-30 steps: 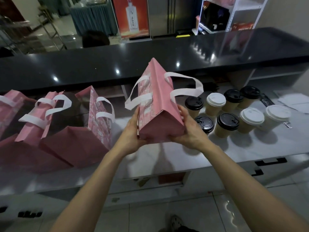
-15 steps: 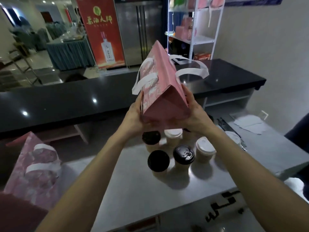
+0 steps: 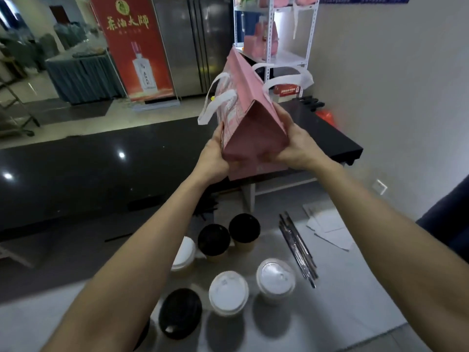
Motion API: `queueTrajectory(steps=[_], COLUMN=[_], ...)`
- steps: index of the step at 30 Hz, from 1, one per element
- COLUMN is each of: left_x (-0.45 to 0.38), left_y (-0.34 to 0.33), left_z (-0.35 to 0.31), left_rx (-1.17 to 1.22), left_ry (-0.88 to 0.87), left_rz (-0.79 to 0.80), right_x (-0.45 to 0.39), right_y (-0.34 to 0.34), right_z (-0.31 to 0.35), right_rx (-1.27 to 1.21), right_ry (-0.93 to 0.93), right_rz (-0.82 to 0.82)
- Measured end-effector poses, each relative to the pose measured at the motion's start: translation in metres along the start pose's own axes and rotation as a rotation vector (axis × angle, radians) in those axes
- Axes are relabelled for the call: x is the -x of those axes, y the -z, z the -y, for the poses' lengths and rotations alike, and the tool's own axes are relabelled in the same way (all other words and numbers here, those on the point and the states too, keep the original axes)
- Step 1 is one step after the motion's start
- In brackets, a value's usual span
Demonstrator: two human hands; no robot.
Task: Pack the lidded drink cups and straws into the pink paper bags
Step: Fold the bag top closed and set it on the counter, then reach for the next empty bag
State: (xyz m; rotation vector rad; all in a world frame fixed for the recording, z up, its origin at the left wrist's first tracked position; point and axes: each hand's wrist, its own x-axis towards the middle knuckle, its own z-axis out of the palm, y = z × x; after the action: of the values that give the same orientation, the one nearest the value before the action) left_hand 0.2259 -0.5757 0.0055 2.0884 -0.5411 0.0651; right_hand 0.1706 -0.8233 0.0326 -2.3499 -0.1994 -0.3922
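I hold a pink paper bag (image 3: 251, 123) with white handles up in the air, above the black counter. My left hand (image 3: 215, 156) grips its lower left side and my right hand (image 3: 297, 146) grips its lower right side. The bag's top is pinched together, so what is inside stays hidden. Below on the pale work table stand several lidded paper cups, some with white lids (image 3: 228, 292) and some with black lids (image 3: 214, 240). A bundle of wrapped straws (image 3: 298, 247) lies to the right of the cups.
A long glossy black counter (image 3: 101, 168) runs behind the table (image 3: 355, 313). Loose white papers (image 3: 330, 229) lie at the table's far right. A white metal shelf rack (image 3: 286, 54) with more pink bags stands behind the counter, near a wall.
Both hands have carried the pink bag up and to the right, past the cups. My view swung right, so the other pink bags on the left are out of sight.
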Motion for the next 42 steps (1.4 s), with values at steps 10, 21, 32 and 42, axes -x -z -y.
queueTrajectory(steps=[10,21,32,42], left_x=[-0.054,0.002,0.225,0.374], left_y=[-0.067,-0.026,0.127,0.307], left_z=[0.003,-0.021,0.077,0.121], left_rx=[-0.056,-0.254,-0.901,-0.877], left_ry=[0.102,0.150,0.455,0.448], left_rz=[-0.001,-0.006,0.396,0.255], right_x=[-0.036,0.038,0.099,0.131], right_y=[0.018,0.018,-0.148,-0.310], right_z=[-0.089,-0.063,0.078,0.256], right_rx=[-0.108,0.191,0.336,0.345], right_ry=[-0.225,-0.414,-0.020,0.107], right_rz=[0.046,-0.020,0.639,0.656])
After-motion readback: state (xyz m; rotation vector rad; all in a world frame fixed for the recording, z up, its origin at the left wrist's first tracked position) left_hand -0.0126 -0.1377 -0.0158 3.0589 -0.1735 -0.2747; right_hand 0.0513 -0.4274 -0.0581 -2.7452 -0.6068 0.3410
